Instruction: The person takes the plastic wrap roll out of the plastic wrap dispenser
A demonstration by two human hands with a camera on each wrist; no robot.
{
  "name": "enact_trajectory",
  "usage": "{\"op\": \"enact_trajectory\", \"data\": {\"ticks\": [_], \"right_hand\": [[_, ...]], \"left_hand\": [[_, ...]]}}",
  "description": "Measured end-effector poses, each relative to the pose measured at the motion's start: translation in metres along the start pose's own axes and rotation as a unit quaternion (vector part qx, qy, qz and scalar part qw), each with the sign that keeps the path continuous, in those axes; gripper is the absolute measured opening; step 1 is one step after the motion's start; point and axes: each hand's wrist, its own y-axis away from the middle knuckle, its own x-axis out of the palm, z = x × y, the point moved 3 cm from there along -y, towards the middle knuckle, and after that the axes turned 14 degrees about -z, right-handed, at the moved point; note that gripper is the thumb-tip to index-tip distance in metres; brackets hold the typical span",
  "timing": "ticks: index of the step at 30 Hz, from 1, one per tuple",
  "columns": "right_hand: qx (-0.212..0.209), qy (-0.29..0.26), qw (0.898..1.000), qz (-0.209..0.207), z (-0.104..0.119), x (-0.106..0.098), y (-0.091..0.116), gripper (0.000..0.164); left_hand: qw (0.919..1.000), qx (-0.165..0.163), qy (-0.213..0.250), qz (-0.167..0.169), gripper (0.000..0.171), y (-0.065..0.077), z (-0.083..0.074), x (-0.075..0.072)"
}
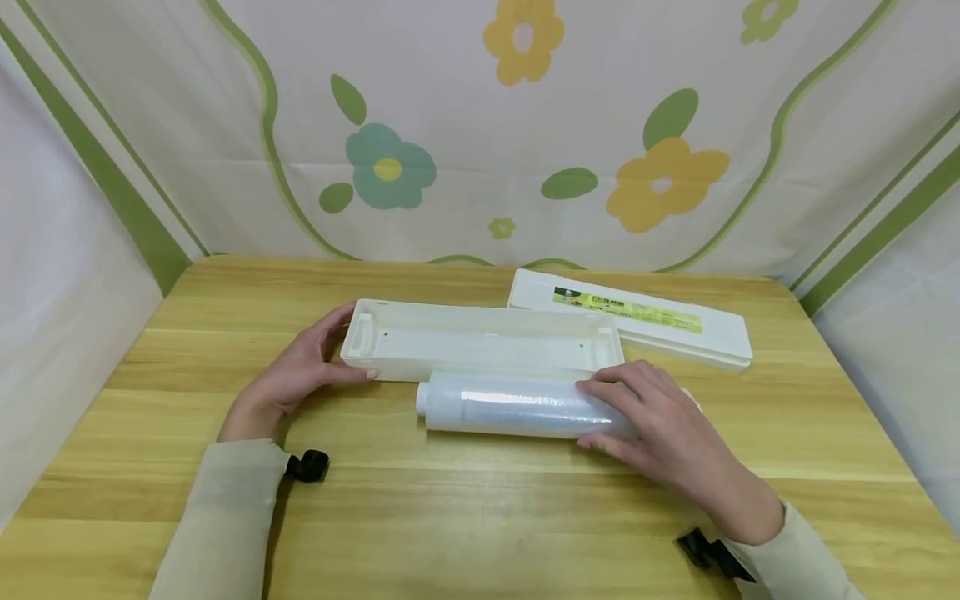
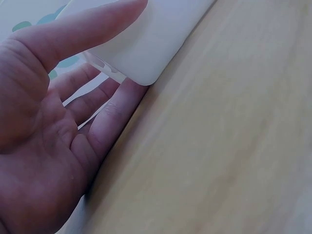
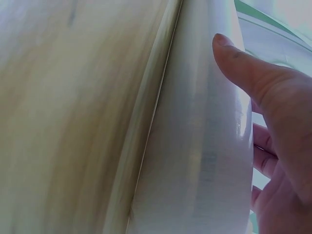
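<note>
A long white plastic box (image 1: 450,318), its hollow side facing up, sits mid-table. My left hand (image 1: 296,371) holds its left end, thumb along the front wall and fingers round the end; the left wrist view shows that thumb on the box (image 2: 156,44). Just in front of the box lies a shiny roll of cling film (image 1: 502,407) with a white core end at its left. My right hand (image 1: 667,425) grips the roll near its right end, covering part of it. In the right wrist view the thumb presses the wrapped film roll (image 3: 195,136).
Behind and right of the box lies a white lid (image 1: 720,333) with a green and yellow label (image 1: 637,310). The wooden table (image 1: 420,525) extends toward me. A cloth backdrop with printed flowers (image 1: 465,167) hangs along the far edge.
</note>
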Motion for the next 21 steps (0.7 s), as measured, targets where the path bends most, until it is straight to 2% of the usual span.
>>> {"op": "enact_trajectory", "data": {"ticks": [13, 17, 21], "right_hand": [[-0.001, -0.004, 1.0, 0.0, 0.004, -0.004, -0.003, 0.062], [-0.01, -0.001, 1.0, -0.015, 0.004, -0.007, -0.007, 0.068], [-0.004, 0.015, 1.0, -0.026, -0.003, -0.017, -0.014, 0.078]], "left_hand": [[1.0, 0.007, -0.001, 0.0, 0.103, 0.001, 0.0, -0.001], [0.9996, 0.005, 0.02, 0.02, 0.105, 0.006, 0.001, -0.005], [0.9992, -0.013, 0.037, 0.009, 0.095, 0.014, -0.007, -0.015]]}}
